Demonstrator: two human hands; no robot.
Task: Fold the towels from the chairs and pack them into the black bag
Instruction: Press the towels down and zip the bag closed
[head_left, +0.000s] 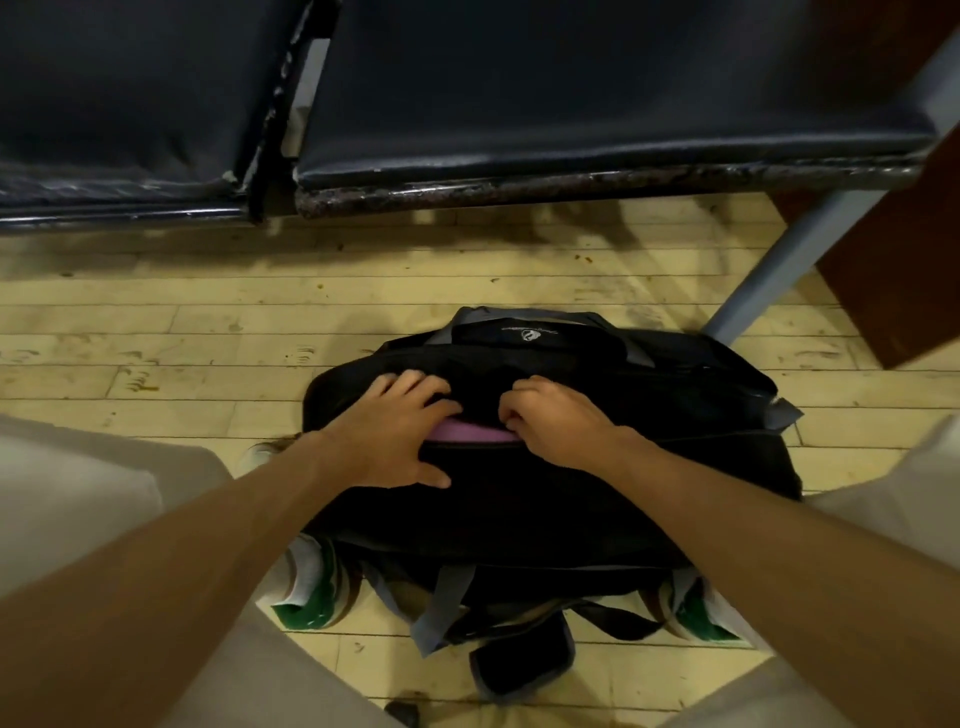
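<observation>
Left hand (387, 431) presses, right hand (556, 415) pinches black bag (571, 509); towel (467, 431) mostly hidden.

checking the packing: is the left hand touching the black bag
Touching. Head view shows the left hand lying on the black bag, its fingers spread across the fabric.

One black bag (571, 499) with one pink towel (467, 432) in its opening and two grips (395, 434), (558, 421) on it. Also shown: two dark chair seats (130, 93), (597, 88), two green-and-white shoes (311, 587), (698, 610), one grey metal leg (789, 260).
</observation>
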